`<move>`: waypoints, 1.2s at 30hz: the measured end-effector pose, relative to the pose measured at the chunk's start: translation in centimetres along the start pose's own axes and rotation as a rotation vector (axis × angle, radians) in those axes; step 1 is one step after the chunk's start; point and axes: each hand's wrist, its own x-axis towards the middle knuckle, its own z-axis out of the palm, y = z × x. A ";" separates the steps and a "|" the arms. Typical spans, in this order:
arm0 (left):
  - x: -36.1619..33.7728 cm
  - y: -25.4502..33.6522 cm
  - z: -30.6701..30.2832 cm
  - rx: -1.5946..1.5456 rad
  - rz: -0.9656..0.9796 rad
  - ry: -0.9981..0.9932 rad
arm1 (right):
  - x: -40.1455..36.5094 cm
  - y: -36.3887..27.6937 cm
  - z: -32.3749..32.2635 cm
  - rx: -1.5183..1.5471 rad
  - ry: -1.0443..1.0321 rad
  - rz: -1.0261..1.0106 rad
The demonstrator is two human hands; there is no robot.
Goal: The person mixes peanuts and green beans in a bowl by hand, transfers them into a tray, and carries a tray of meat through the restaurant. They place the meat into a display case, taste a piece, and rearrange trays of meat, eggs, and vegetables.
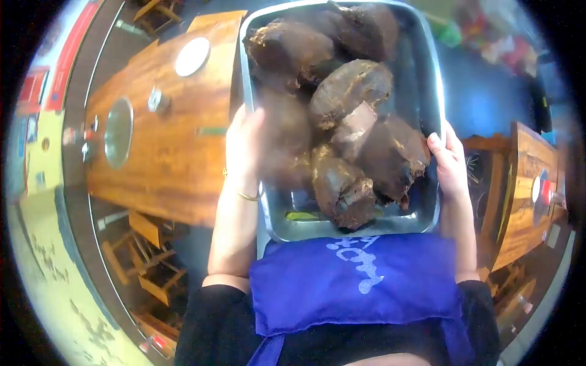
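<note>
A deep metal tray (434, 79) is held out in front of my body. My left hand (243, 143) grips its left rim, blurred at the fingers. On the opposite rim my right hand (450, 160) is closed, thumb on the edge. Several large dark brown lumps, which look like smoked meat, fill the tray. One rounded lump (354, 88) lies near the middle, and another lump (345, 192) rests toward the near end. A small green piece (302, 216) shows on the tray's floor. The undersides of both hands' grips are hidden.
A wooden table (177, 140) to the left bears a white plate (193, 57), a small metal container (157, 100) and a round inset (119, 133). Wooden stools (149, 268) stand below it. Another wooden table (531, 183) is at right. A purple apron (360, 293) covers my front.
</note>
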 end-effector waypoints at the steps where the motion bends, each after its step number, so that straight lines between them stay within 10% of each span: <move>1: 3.8 1.1 1.2 -0.016 -0.029 -0.087 | 3.7 -1.2 -0.5 0.000 0.010 -0.043; 11: 28.7 4.6 16.5 0.330 -0.016 -0.185 | 25.1 -3.5 -5.9 0.134 0.226 0.125; 13: 27.8 5.6 10.4 0.209 -0.007 -0.326 | 20.4 -5.0 -0.1 0.123 0.271 0.065; 18: 44.5 7.5 24.7 0.178 0.055 -0.191 | 42.7 -6.7 -9.3 0.198 0.186 -0.064; 30: 72.7 17.3 33.9 0.159 0.150 0.056 | 81.2 -13.7 -9.4 0.145 -0.032 -0.099; 36: 94.5 22.6 45.2 0.101 0.082 -0.203 | 99.6 -19.1 -14.1 0.213 0.116 -0.083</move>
